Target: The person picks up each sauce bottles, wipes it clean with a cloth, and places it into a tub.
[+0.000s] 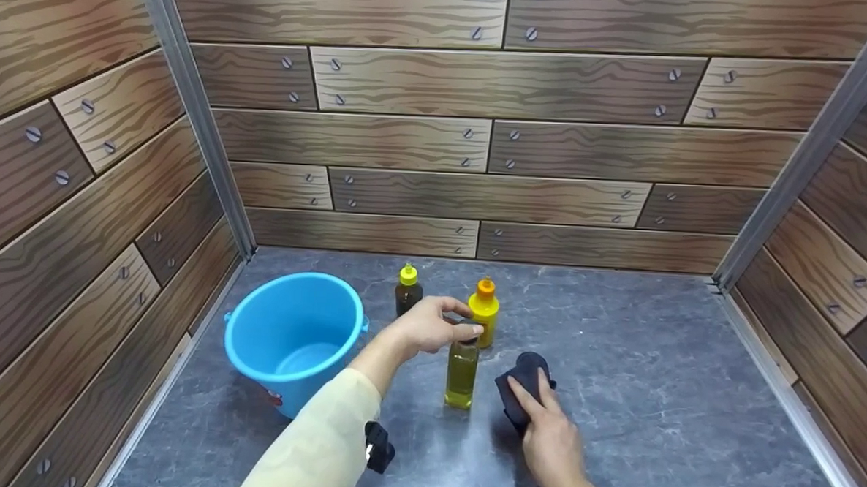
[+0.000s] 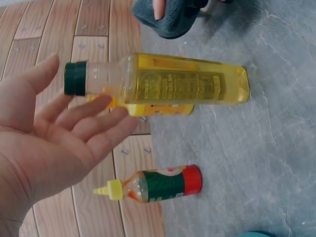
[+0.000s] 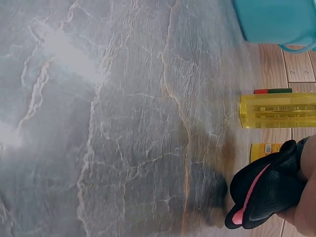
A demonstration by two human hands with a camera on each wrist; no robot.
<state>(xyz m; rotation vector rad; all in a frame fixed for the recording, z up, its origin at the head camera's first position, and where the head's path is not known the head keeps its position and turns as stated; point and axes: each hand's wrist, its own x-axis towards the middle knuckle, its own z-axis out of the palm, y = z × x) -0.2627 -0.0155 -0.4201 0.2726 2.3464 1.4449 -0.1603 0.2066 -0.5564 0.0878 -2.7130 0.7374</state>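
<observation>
A clear square bottle of yellow oil [image 1: 461, 376] with a dark green cap [image 2: 75, 78] stands upright on the grey surface. My left hand [image 1: 433, 324] is at its neck, fingers extended and spread beside the cap, thumb apart from them. In the left wrist view, the left palm [image 2: 54, 148] faces the bottle without closing round it. To the right of the oil, my right hand [image 1: 553, 443] grips a folded dark cloth [image 1: 516, 397], with fingers lying over its top. The cloth's pink edge [image 3: 247, 200] shows in the right wrist view.
Behind the oil stand a yellow squeeze bottle [image 1: 486, 312] with an orange cap and a dark sauce bottle [image 1: 408, 295] with a yellow nozzle. A blue bucket [image 1: 242, 363] sits on the left, beside my left forearm. Wood-patterned walls [image 1: 408, 143] close off the back and sides.
</observation>
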